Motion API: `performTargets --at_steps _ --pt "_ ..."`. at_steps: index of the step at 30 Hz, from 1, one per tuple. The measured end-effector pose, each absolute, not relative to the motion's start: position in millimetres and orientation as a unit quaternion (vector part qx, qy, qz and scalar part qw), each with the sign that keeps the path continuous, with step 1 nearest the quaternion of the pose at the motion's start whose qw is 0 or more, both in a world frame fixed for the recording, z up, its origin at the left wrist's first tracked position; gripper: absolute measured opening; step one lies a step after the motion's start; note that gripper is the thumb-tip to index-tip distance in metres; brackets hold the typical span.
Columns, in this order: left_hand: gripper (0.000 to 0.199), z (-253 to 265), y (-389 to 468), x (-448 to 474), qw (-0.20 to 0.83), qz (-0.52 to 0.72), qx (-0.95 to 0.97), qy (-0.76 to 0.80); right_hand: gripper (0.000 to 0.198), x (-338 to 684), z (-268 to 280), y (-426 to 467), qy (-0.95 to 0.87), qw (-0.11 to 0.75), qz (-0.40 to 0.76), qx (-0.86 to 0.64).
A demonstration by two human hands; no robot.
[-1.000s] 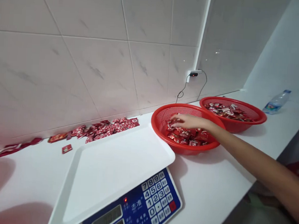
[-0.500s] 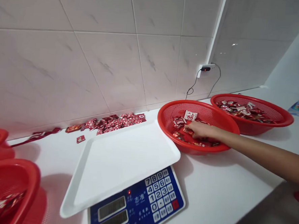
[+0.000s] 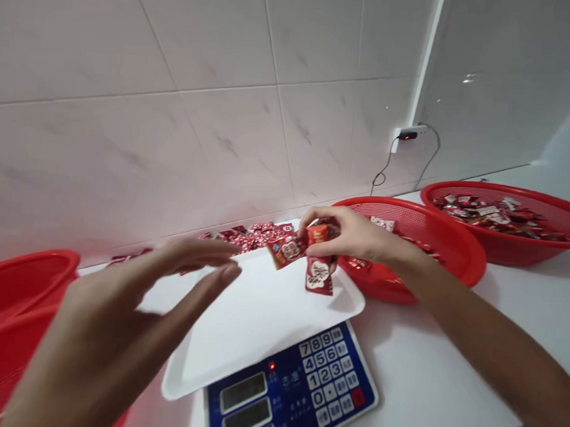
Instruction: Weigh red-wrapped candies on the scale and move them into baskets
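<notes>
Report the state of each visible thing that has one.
Left hand: open, nothing held.
Right hand: closed on packets.
Held packets: apparently unopened.
Scale: red light lit, displays unreadable.
Tray: resting on the scale.
Near right basket: holding packets.
Far right basket: holding packets.
Left baskets: partly hidden.
Wall-side packets: loose.
Adapter: plugged in, lit.

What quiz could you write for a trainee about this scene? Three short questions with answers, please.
1. Which hand holds the red packets?
2. True or false: the left hand is pinching one of them.
3. Fill in the blank: the white tray sits on a weighing ____.

Key:
1. The right hand.
2. False; no packet shows between its fingers.
3. Scale.
</notes>
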State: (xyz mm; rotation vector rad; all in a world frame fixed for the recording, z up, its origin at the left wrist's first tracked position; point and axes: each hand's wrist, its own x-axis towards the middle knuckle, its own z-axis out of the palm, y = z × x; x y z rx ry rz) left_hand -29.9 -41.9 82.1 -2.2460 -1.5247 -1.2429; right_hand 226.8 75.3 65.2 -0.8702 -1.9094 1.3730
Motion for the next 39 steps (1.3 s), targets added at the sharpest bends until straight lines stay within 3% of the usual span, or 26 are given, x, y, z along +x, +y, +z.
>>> performTargets --at_steps 4,11,14,20,23,34,39 --pt "0.009 91.1 -30.9 -35.1 0.039 -0.456 -0.705 -0.542 0.030 171.8 42.8 77.2 -0.728 0.262 0.576 -0.263" --pt "0.019 83.9 -27.1 -53.0 0.020 -0.378 -0.702 -0.604 0.021 168.6 34.9 79.2 -0.830 0.176 0.415 -0.329" --pt "0.017 82.6 -25.9 -52.6 0.046 -0.383 -0.705 -0.595 0.021 182.5 43.1 74.4 -0.821 0.223 0.391 -0.352" --pt "0.025 83.7 -25.0 -44.9 0.046 -0.368 -0.693 -0.619 0.012 196.0 56.1 59.2 -0.754 0.408 0.392 -0.334" --pt "0.023 85.1 -26.2 -39.3 0.040 -0.366 -0.691 -0.623 0.011 194.3 55.4 55.9 -0.748 0.431 0.398 -0.310" --pt "0.021 87.5 -28.6 -35.4 0.021 -0.347 -0.693 -0.632 0.021 185.2 37.4 68.6 -0.832 0.268 0.333 -0.354" --pt "0.023 84.4 -26.3 -39.1 0.029 -0.336 -0.708 -0.620 0.035 179.3 31.5 73.4 -0.859 0.210 0.287 -0.369"
